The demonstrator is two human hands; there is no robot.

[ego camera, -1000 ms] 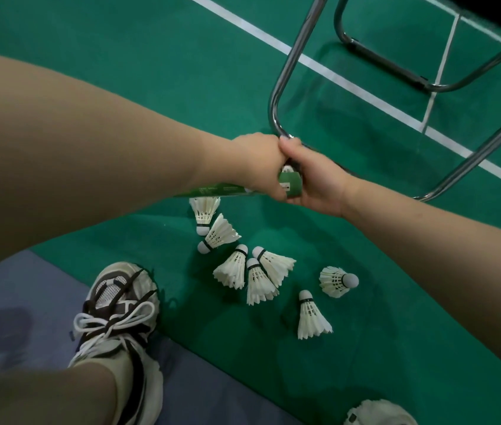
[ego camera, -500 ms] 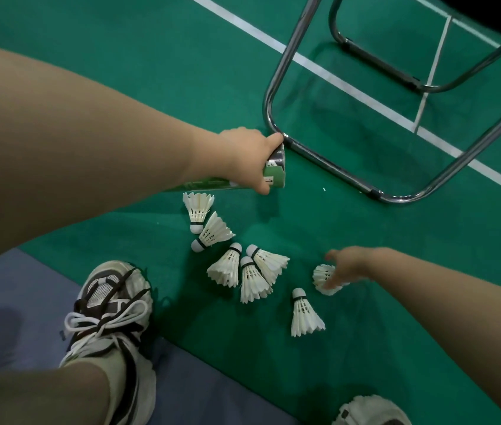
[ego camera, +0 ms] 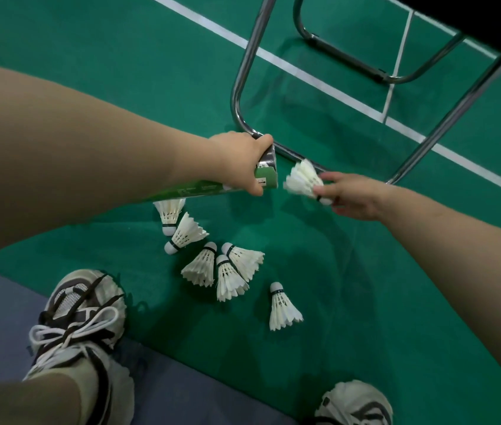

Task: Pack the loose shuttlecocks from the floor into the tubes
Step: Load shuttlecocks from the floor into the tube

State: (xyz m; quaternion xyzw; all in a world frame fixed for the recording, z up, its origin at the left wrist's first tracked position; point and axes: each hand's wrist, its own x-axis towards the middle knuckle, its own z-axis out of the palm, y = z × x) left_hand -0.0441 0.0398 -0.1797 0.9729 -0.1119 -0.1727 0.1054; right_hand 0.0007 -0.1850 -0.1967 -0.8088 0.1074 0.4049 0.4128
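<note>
My left hand point(ego camera: 240, 161) grips a green shuttlecock tube point(ego camera: 266, 176) near its open end, holding it roughly level above the floor with the mouth facing right. My right hand point(ego camera: 350, 194) pinches a white feather shuttlecock point(ego camera: 301, 179) by its cork end. The feathers point left toward the tube mouth, a short gap away. Several loose shuttlecocks lie on the green floor below: two close under the tube point(ego camera: 181, 228), a cluster of three point(ego camera: 224, 268) in the middle, and one alone point(ego camera: 281, 308) to the right.
A chrome chair frame point(ego camera: 243, 72) stands on the court just behind both hands, its bent leg touching the floor by the tube's end. White court lines point(ego camera: 320, 81) cross behind. My two shoes point(ego camera: 80, 320) point(ego camera: 353, 403) rest on a grey mat point(ego camera: 166, 391) at the bottom.
My right hand dropped to the floor, picked up the rightmost shuttlecock, and has lifted it up to the tube's mouth. My left hand kept holding the tube in place.
</note>
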